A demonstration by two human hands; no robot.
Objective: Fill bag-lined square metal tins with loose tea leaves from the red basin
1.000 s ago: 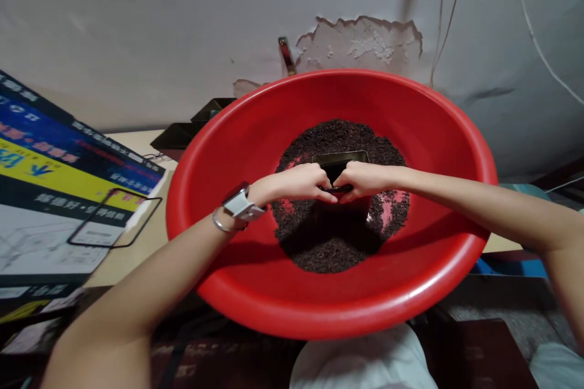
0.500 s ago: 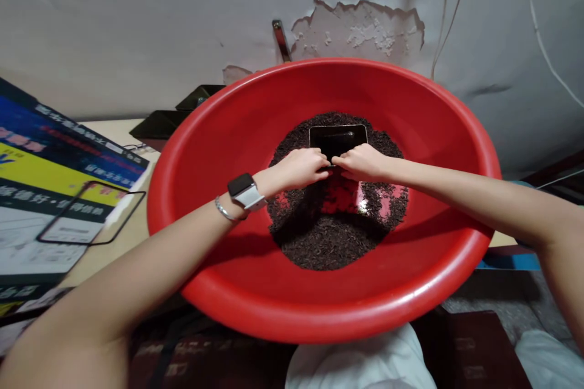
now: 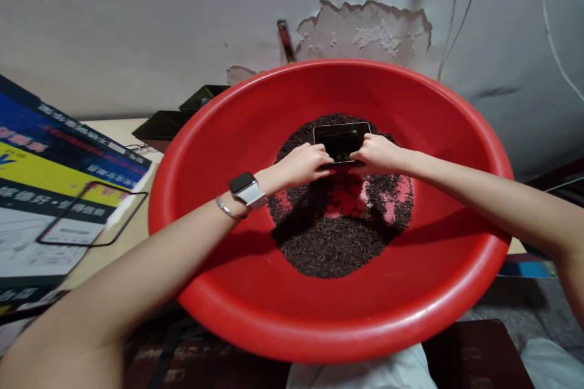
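A large round red plastic tub [image 3: 328, 337] holds loose dark bits [image 3: 331, 249] resembling dried tea leaves. Above them, my two hands grip a dark, glossy rectangular object with a thin bright rim [image 3: 340, 137]; its exact kind is unclear. My left hand [image 3: 303, 165] closes on its near left corner, fingers curled. At the near right corner, my right hand [image 3: 378, 153] is closed on it as well. The bits lie in a ring, piled at the near and far sides, with red tub floor showing between. A smartwatch [image 3: 246, 188] and a bracelet are on my left wrist.
Left of the tub, a printed board [image 3: 55, 194] and a thin black rectangular frame [image 3: 114, 237] lie on a pale table [image 3: 109, 130]. Dark angular boxes [image 3: 164, 124] stand behind. A wall with peeling paint [image 3: 365, 30] and hanging cables [image 3: 465, 12] rises at the back.
The dark rectangular object stays in both hands and has shifted only slightly. My right hand sits a little higher along its right side. The whole view has moved slightly.
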